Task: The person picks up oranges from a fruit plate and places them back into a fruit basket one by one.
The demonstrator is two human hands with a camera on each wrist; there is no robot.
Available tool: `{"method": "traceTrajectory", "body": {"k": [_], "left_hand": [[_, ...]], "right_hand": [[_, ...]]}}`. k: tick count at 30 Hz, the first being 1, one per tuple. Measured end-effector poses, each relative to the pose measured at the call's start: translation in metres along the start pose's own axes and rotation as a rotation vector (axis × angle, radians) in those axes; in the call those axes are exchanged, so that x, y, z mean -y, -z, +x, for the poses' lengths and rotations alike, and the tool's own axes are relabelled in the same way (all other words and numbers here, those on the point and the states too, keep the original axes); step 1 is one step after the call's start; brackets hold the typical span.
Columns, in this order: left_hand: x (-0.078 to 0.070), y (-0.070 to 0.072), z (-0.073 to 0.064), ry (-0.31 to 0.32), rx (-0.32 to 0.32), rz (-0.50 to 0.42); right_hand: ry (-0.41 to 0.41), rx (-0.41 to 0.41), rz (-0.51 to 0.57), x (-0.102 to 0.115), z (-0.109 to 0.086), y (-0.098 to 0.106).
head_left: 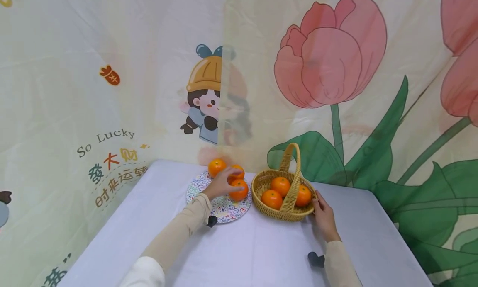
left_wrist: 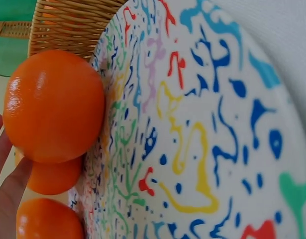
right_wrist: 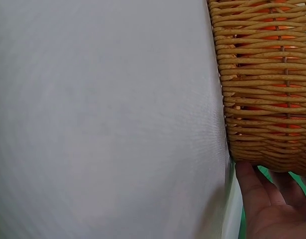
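From the head, the left hand [head_left: 221, 185] covers part of the rear right orange [head_left: 239, 167] on the plate [head_left: 232, 213]; the handle [head_left: 294, 186] of the basket [head_left: 269, 212] crosses its rightmost orange [head_left: 304, 195]. The left wrist view cuts off much of that hand (whether it touches the nearest orange [left_wrist: 53, 107] is hard to tell); the right wrist view crops the basket, its wicker hiding some fingertips of the right hand [right_wrist: 272, 211] and most of the fruit inside.

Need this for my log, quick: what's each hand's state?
Left hand: open, at the front orange on the plate.
Right hand: open, touching the side of the basket.
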State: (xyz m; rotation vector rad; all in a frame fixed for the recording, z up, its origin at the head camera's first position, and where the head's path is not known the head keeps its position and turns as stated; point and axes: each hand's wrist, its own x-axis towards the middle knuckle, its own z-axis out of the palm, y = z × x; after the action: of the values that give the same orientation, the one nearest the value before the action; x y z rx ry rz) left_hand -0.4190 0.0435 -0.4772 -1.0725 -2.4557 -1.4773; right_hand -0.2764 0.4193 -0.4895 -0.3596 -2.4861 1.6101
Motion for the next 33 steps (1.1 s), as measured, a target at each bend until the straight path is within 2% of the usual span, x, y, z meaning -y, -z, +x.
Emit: {"method": "traceTrajectory", "body": {"k": [9, 13, 17, 23, 28, 33], "left_hand": [[0.012, -0.009, -0.005, 0.027, -0.001, 0.025], [0.018, -0.013, -0.008, 0.058, 0.024, 0.031], [0.022, -0.018, -0.013, 0.089, 0.048, 0.005], [0.032, -0.026, -0.018, 0.071, 0.027, -0.027], [0.043, -0.031, -0.022, 0.124, 0.03, -0.055], [0.044, -0.032, -0.022, 0.145, 0.02, -0.064]], "right_hand": [[-0.013, -0.003, 0.021, 0.0, 0.0, -0.002], [-0.017, -0.006, 0.024, -0.001, 0.0, -0.002], [-0.016, -0.004, 0.025, -0.003, 0.001, -0.003], [-0.016, -0.004, 0.027, -0.002, 0.0, -0.004], [-0.001, -0.007, 0.023, -0.001, 0.001, -0.003], [0.005, -0.009, 0.02, -0.001, 0.003, -0.001]]}}
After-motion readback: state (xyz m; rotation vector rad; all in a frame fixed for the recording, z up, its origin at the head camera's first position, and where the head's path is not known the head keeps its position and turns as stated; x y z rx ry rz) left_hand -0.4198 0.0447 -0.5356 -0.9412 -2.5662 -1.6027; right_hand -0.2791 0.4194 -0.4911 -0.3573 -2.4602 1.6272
